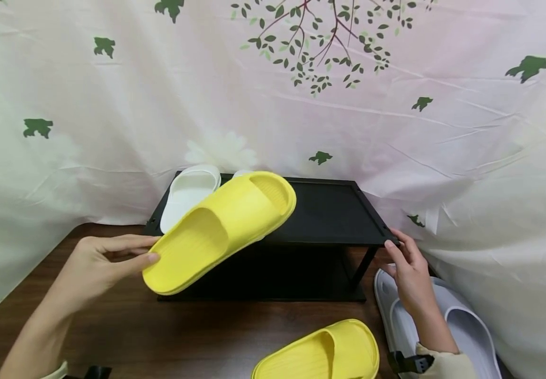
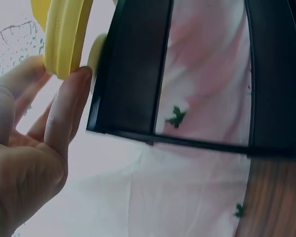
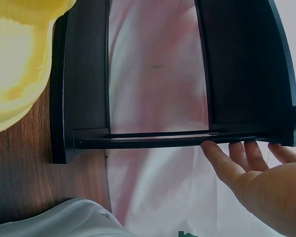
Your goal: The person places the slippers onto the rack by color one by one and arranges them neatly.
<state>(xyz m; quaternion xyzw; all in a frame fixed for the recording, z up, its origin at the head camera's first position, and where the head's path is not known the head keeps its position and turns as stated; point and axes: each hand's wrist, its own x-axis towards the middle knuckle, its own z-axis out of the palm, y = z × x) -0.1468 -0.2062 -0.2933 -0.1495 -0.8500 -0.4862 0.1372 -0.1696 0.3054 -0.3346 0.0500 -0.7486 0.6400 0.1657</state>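
My left hand (image 1: 107,263) pinches the heel end of a yellow slide slipper (image 1: 225,231) between thumb and fingers. The slipper is held up in front of a black two-tier shoe rack (image 1: 329,210), tilted with its toe up to the right. At the rack's front right corner, my right hand (image 1: 412,279) grips the upper shelf, fingers along its side. A second yellow slide slipper (image 1: 320,352) lies on the brown tabletop, in front of the rack. On the upper shelf's left sits a white clog (image 1: 189,192); another white shoe is mostly hidden behind the raised slipper.
Large pale grey slippers (image 1: 462,310) lie to the right of the rack, partly under my right forearm. A white curtain (image 1: 111,105) with green leaf prints hangs behind the rack and along both sides. The brown wooden tabletop (image 1: 159,337) extends before the rack.
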